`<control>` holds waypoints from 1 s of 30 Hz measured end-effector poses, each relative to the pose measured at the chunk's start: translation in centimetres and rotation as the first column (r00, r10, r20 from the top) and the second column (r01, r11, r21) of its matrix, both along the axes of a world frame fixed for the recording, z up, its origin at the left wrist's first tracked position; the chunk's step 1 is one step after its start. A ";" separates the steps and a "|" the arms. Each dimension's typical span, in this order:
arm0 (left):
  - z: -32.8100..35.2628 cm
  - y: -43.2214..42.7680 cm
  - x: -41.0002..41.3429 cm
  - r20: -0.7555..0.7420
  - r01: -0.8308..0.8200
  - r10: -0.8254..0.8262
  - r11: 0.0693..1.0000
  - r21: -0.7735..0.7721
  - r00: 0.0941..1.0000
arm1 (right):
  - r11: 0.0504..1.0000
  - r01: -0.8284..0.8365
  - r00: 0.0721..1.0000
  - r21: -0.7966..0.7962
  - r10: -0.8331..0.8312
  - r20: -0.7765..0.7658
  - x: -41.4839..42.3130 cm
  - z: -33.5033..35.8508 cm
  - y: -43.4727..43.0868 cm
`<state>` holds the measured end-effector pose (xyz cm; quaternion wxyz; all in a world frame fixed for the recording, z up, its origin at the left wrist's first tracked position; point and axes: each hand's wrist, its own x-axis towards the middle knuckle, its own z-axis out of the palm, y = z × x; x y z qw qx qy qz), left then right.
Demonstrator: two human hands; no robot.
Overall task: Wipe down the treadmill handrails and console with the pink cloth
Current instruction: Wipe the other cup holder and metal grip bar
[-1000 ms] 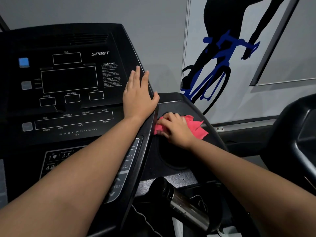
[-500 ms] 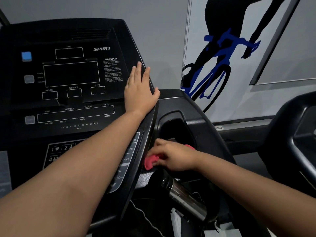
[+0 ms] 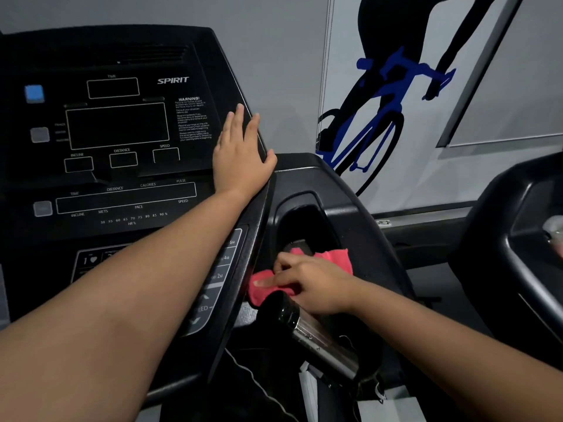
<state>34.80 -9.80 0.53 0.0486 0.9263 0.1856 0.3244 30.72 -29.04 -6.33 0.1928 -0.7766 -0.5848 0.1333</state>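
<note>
While the L hand (image 3: 240,156) lies flat, fingers straight, on the console's (image 3: 122,178) right edge, prob. as a brace, the R hand (image 3: 313,284) grips the bunched pink cloth (image 3: 335,258), pressing it at the tray pocket's (image 3: 304,220) near rim, just above the handrail (image 3: 320,336) end.

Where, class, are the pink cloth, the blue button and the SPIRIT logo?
pink cloth (image 3: 335,260): head view, its bare far right corner.
blue button (image 3: 34,93): head view, its centre.
SPIRIT logo (image 3: 173,80): head view, its middle letter.
</note>
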 end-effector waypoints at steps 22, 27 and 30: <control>0.0 -0.4 -0.2 -0.004 -0.011 0.010 1.000 -0.021 1.000 | 0.980 -0.142 0.990 -0.138 0.140 -0.020 -0.7 2.2 0.9; 0.0 -0.2 -0.2 -0.004 -0.010 0.010 1.000 -0.020 1.000 | 0.976 -0.202 0.978 -0.084 0.198 -0.060 -1.4 2.4 1.4; 0.0 -0.2 -0.2 0.001 -0.003 0.003 1.000 -0.024 1.000 | 0.985 -0.161 0.987 -0.058 0.161 -0.013 -1.3 1.3 0.7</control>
